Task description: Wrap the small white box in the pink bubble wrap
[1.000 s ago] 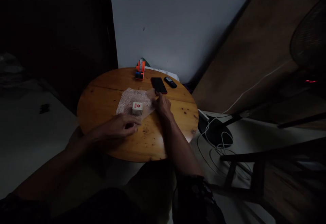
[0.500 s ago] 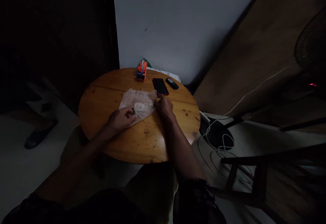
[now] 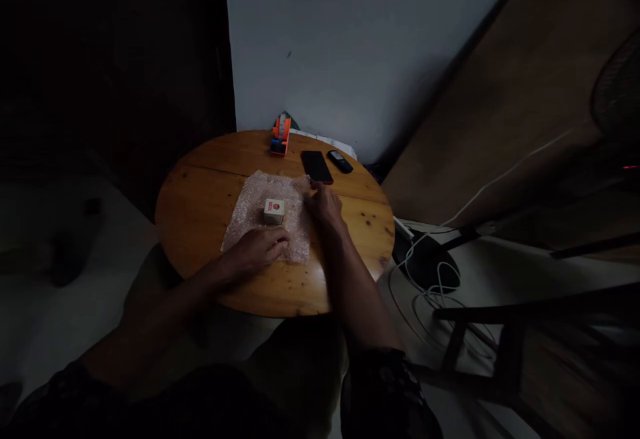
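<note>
A small white box (image 3: 274, 210) with a red mark stands on a sheet of bubble wrap (image 3: 250, 209) spread flat on the round wooden table (image 3: 200, 186). My left hand (image 3: 260, 249) rests on the near edge of the wrap, fingers curled on it, just in front of the box. My right hand (image 3: 325, 204) presses on the wrap's right edge, fingers bent, close to the black phone (image 3: 317, 166).
At the table's far edge stand an orange tape dispenser (image 3: 280, 138) and a small dark remote (image 3: 340, 160). White cables (image 3: 425, 279) and a dark base lie on the floor to the right. A dark wooden frame (image 3: 500, 332) stands at lower right.
Half a second ago the wrap was folded over the box with my left hand on it. Now the wrap lies unfolded toward me, the box is uncovered, and my left hand sits nearer me.
</note>
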Demonstrator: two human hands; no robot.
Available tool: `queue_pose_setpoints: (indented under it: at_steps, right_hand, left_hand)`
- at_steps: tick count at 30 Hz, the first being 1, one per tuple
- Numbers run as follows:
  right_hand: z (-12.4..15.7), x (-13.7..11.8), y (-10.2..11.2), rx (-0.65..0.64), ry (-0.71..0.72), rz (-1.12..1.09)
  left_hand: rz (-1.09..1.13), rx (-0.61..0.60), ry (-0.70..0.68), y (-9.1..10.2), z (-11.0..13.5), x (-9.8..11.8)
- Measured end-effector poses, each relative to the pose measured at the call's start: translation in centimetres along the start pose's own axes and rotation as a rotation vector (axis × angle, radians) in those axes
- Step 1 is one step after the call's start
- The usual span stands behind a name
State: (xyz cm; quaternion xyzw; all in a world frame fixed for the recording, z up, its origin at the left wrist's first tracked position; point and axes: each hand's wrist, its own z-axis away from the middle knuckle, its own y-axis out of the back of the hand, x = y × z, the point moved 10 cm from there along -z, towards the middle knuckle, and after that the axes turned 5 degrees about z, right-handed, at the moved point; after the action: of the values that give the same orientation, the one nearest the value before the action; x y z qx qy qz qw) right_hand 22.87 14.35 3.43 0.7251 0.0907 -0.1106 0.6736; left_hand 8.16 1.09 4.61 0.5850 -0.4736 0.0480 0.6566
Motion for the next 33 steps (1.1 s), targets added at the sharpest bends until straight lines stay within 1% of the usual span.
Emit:
queue_pose_setpoints:
  at_steps: [3,5,7,9,10,11,12,14,16,18,19,21,24,25,27,29,30,32,33]
  right_hand:
    - [-0.1,0.1,0.6,0.038,0.000,-0.011]
    - [-0.1,-0.5,1.1,0.051,0.048,-0.079]
    - [0.1,-2.4,1.3,0.012,0.207,-0.231]
    - [1.2,-5.0,1.2,-0.086,0.418,-0.410]
    - [1.9,-6.0,1.0,-0.145,0.496,-0.478]
    - [2.5,-6.8,0.7,-0.197,0.539,-0.521]
    - [3.0,-7.3,0.3,-0.240,0.551,-0.534]
    - [3.7,-7.8,-0.9,-0.319,0.530,-0.501]
    - [4.0,-8.0,-1.8,-0.364,0.503,-0.463]
    - [3.8,-8.2,-1.6,-0.345,0.491,-0.475]
    - [3.5,-8.0,-0.8,-0.298,0.484,-0.499]
    - [3.0,-7.2,1.6,-0.164,0.458,-0.543]
    - [3.2,-4.5,5.7,0.013,0.394,-0.544]
    - [3.5,-3.3,6.7,0.033,0.374,-0.517]
    - [4.5,-0.7,7.7,0.046,0.327,-0.423]
    - [5.4,2.4,7.5,0.042,0.229,-0.317]
    - [5.8,3.9,6.7,0.012,0.171,-0.260]
    - [6.5,6.0,4.9,-0.056,0.106,-0.183]
    - [6.9,6.7,4.3,-0.054,0.092,-0.183]
  left_hand:
    - [-0.123,0.055,0.044,-0.2,-0.4,-0.5]
    - [-0.184,0.054,0.066,-0.6,-0.4,-0.7]
    - [-0.219,0.048,0.069,-1.0,-0.3,-0.7]
    - [-0.241,0.033,0.071,-1.2,-0.3,-0.7]
    - [-0.250,0.022,0.074,-1.4,-0.3,-0.7]
    - [-0.259,0.009,0.078,-1.5,-0.4,-0.7]
    - [-0.269,-0.003,0.082,-1.7,-0.4,-0.7]
    - [-0.289,-0.017,0.097,-1.8,-0.6,-0.8]
    - [-0.311,-0.019,0.128,-1.9,-0.6,-0.9]
    - [-0.315,-0.017,0.147,-1.9,-0.6,-1.1]
    - [-0.308,-0.015,0.147,-1.8,-0.6,-1.1]
    - [-0.290,-0.004,0.134,-1.8,-0.6,-1.0]
    - [-0.274,0.011,0.116,-1.6,-0.6,-0.9]
    - [-0.272,0.012,0.109,-1.6,-0.6,-0.9]
    - [-0.273,0.009,0.093,-1.6,-0.6,-0.8]
    - [-0.280,0.003,0.076,-1.7,-0.7,-0.8]
    - [-0.284,0.002,0.070,-1.7,-0.7,-0.8]
    - [-0.291,-0.004,0.066,-1.8,-0.7,-0.8]
    - [-0.293,-0.003,0.071,-1.8,-0.7,-0.9]
